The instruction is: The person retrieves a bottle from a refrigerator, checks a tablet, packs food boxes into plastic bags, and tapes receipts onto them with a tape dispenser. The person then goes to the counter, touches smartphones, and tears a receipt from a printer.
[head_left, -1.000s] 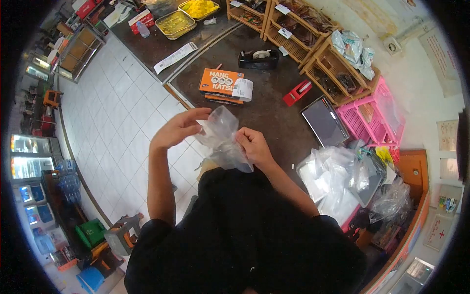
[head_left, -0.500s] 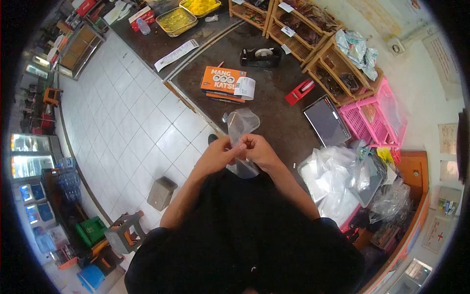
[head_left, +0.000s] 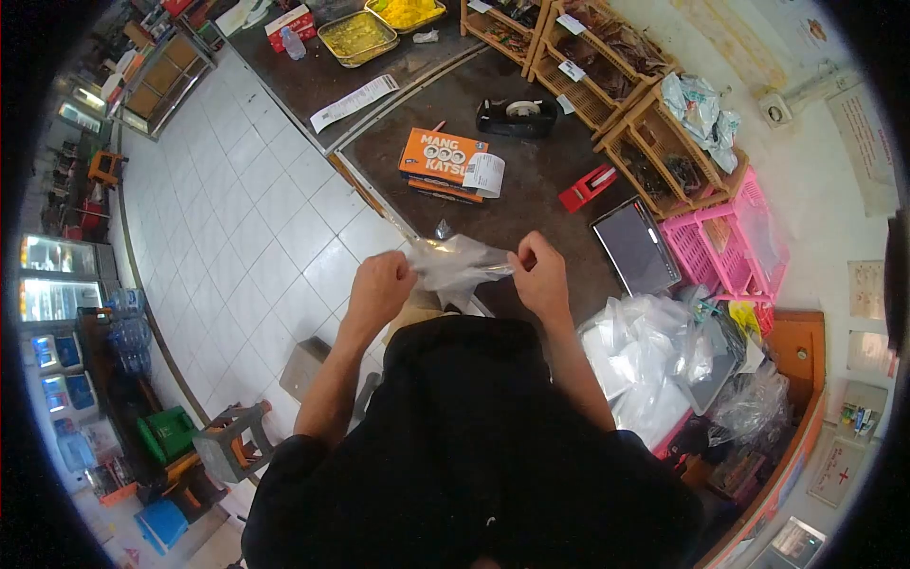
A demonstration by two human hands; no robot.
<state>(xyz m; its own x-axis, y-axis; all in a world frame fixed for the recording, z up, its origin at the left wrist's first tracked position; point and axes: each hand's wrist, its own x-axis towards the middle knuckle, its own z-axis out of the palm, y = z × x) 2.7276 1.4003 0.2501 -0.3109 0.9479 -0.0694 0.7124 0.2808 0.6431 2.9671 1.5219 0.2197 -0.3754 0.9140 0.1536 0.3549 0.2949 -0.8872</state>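
A clear plastic bag [head_left: 457, 261] is stretched between my two hands, over the front edge of the dark counter. My left hand [head_left: 384, 283] pinches its left side, and my right hand [head_left: 538, 270] pinches its right side, both with curled fingers. Just beyond the bag lies a small shiny clear item [head_left: 443, 229], too small to name. Farther back, an orange food box [head_left: 438, 156] sits stacked on another, with a white receipt [head_left: 485, 174] on its right end.
On the counter [head_left: 379, 204] are a black tape dispenser [head_left: 517, 118], a red tape dispenser [head_left: 588, 187] and a tablet [head_left: 635, 245]. Clear bags [head_left: 645, 356] are piled at right by a pink basket [head_left: 730, 237]. Wooden racks [head_left: 607, 85] and yellow-food trays [head_left: 357, 40] stand behind.
My hands have moved apart from close together, my left hand to the left and my right to the right, pulling the bag wide between them. The view has shifted slightly.
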